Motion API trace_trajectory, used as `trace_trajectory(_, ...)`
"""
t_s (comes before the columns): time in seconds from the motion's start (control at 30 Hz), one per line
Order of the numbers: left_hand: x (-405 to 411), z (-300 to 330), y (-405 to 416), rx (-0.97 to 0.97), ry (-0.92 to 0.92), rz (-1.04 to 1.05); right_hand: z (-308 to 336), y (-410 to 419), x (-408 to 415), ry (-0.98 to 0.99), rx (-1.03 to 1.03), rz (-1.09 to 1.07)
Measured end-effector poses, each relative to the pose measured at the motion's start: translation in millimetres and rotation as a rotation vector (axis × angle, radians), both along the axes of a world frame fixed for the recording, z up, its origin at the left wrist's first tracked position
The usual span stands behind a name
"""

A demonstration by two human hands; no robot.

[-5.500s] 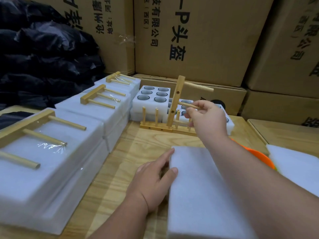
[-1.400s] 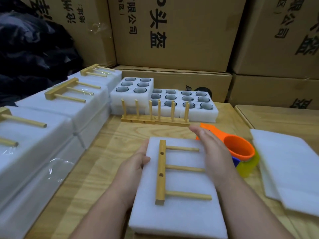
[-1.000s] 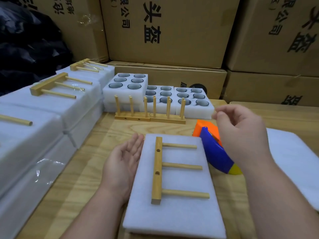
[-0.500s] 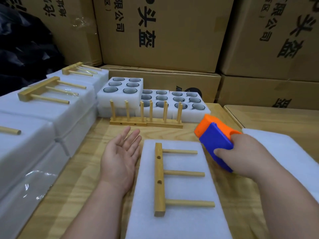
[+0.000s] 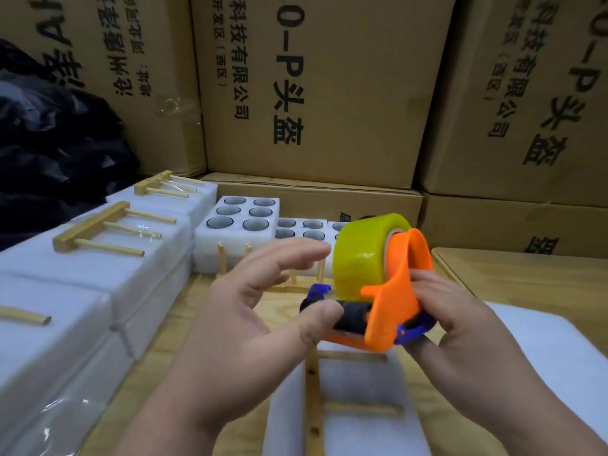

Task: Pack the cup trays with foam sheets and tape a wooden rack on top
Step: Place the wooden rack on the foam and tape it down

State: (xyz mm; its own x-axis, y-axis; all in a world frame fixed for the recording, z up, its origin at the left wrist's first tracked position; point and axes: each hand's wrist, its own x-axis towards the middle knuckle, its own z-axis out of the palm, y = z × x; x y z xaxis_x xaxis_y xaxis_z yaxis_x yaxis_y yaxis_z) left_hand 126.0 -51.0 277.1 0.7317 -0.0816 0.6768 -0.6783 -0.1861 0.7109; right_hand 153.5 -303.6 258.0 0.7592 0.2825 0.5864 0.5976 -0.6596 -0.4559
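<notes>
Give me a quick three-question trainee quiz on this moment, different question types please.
1. True or false: the wooden rack lying on the foam sheet below the hands is already taped down.
2. Which hand grips the tape dispenser?
3. The left hand's thumb touches the dispenser's: A) tape roll B) front end, by the black roller C) nothing.

Key: 1 false, no tape shows on it; 2 right hand; 3 B.

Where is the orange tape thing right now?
In the head view, the orange tape dispenser is right of centre, held by the right hand above the wooden rack; the left hand touches its front.
</notes>
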Motion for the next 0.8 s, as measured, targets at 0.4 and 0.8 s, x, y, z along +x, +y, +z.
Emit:
trace_trajectory(0.4,-12.0,12.4,11.2,0.225,-0.031,0.026,2.6,1.9,-3.4,0.031,-0.048,0.011)
trace_trajectory(0.8,-12.1,15.3,12.6,0.281,-0.011,0.021,13.4,-1.7,-8.0,0.08,-0.038,0.057)
